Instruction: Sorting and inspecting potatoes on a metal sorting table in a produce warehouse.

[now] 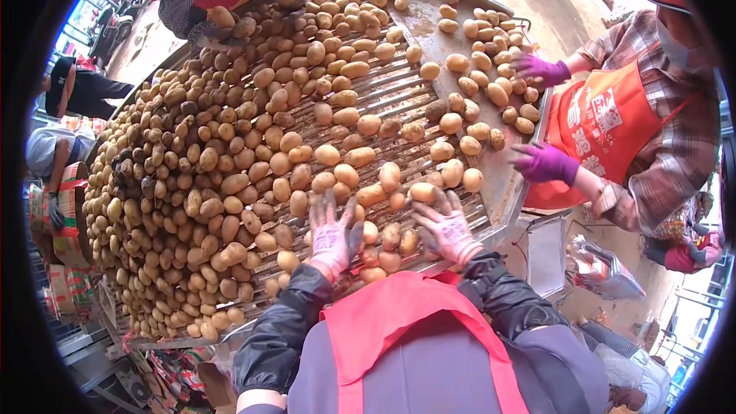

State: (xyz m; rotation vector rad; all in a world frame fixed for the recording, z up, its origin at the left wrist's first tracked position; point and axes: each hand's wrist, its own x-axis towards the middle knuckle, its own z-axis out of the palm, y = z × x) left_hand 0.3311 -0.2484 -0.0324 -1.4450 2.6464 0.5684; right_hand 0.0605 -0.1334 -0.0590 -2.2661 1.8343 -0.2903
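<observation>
Many potatoes are spread over a slatted metal sorting table, piled thickest on the left. My left hand, in a pink and white glove with dark fingertips, lies palm down among potatoes near the table's front edge, its fingers spread. To its right, my right hand in a matching glove reaches over the slats, fingers apart beside an oblong potato. Several potatoes lie between the two hands. Neither hand is closed around a potato, though my thumbs are partly hidden.
Across on the right, a co-worker's purple-gloved hands are at a smooth metal chute holding potatoes. Another co-worker's patterned sleeves and gloved hands are at the far left edge. A raised metal rim borders the table. Cardboard boxes stand at the left.
</observation>
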